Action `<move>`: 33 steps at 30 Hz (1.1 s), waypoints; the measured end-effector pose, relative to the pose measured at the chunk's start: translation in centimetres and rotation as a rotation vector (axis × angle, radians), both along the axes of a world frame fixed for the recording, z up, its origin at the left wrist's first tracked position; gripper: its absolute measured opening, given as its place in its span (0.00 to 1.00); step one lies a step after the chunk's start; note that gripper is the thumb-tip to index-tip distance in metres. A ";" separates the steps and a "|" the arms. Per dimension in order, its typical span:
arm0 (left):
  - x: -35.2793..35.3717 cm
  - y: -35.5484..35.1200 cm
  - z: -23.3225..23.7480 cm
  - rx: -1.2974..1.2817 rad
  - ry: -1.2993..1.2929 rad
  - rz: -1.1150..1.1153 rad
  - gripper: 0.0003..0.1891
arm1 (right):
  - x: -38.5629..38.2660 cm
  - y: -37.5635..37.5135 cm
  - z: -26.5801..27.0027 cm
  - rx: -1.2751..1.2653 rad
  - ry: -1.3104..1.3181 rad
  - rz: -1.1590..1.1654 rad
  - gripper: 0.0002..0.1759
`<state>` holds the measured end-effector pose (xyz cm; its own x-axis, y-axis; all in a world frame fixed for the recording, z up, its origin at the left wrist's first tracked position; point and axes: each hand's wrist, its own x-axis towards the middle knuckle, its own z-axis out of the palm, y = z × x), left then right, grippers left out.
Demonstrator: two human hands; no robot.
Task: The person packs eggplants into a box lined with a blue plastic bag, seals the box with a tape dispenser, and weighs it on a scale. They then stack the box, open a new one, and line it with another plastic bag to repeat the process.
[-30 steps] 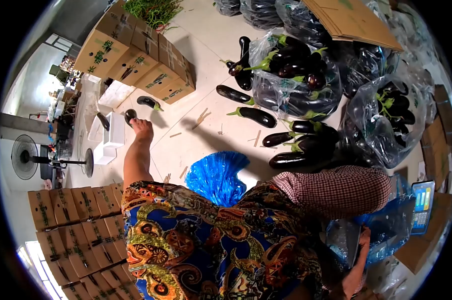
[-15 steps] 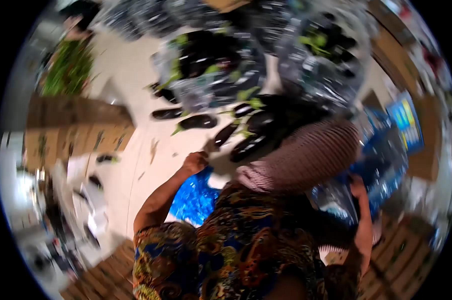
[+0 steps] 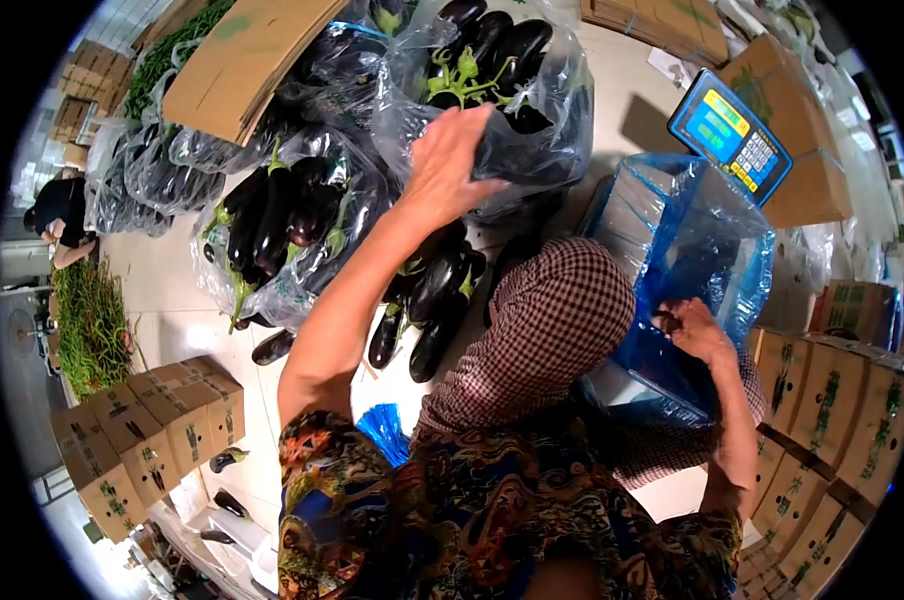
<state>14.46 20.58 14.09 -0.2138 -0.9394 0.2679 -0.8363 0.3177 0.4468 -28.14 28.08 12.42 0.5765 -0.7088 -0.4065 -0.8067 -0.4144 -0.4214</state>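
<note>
My left hand (image 3: 454, 165) reaches forward, fingers spread, and lies on the front of a clear plastic bag of dark eggplants (image 3: 517, 70); I see nothing gripped in it. Below that arm several loose eggplants (image 3: 427, 300) lie on the floor. My right hand (image 3: 694, 332) pinches the rim of the blue plastic bag (image 3: 707, 215) that lines a box at my right side. A checked cloth (image 3: 547, 335) covers my lap between the two arms.
More clear bags of eggplants (image 3: 287, 215) and flat cardboard (image 3: 242, 55) stand to the left. A blue scale (image 3: 730, 135) sits behind the lined box. Printed cartons (image 3: 147, 430) are stacked at lower left and right (image 3: 837, 410). Another person (image 3: 60, 215) crouches by greens at far left.
My left hand left the floor near a lone eggplant, swung across, and now lies on the bag of eggplants. My view turned right. The right hand stays at the blue bag.
</note>
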 end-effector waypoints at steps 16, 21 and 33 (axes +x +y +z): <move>-1.1 -2.7 -3.8 0.191 0.011 -0.337 0.38 | 20.2 -15.0 -0.8 -0.680 -0.156 0.406 0.11; 1.8 -3.3 -4.0 0.429 -0.648 -0.349 0.24 | 19.0 -13.6 -1.9 -0.571 -0.211 0.556 0.04; 1.8 -0.1 -4.0 0.558 0.029 -0.364 0.14 | 16.6 -9.3 -3.0 -0.638 0.048 0.218 0.09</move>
<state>16.30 20.50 10.09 -0.5436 -0.8080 -0.2270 -0.7044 0.2921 0.6469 -11.52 18.74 9.41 0.7251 -0.6883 0.0244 -0.6883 -0.7254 -0.0065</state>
